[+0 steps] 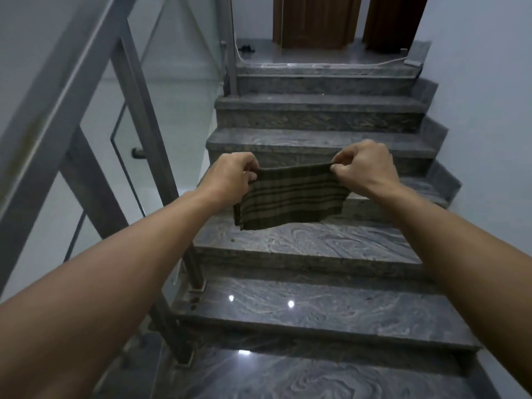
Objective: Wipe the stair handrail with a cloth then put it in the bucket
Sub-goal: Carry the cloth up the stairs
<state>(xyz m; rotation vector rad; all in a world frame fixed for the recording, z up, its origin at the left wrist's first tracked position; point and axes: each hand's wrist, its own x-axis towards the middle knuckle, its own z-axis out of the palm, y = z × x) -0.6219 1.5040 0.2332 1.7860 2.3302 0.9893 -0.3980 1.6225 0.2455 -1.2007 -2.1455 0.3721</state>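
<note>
Both hands (296, 174) stretch cloth (290, 195) between them.

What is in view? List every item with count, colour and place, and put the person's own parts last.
cloth: one, olive-brown with dark stripes, held up over the steps between both hands
handrail: one, grey metal, running diagonally along the left side
glass panel: one seen clearly, clear, under the handrail on the left
steps: several, glossy grey marbled stone, rising to the landing at top
wooden doors: two, brown, on the landing at top
cable: one, white, lying along the landing edge
walls: pale grey-white, on the right and far left
bucket: none in view
left hand: one, pinching the cloth's left top corner
right hand: one, pinching the cloth's right top corner
</note>
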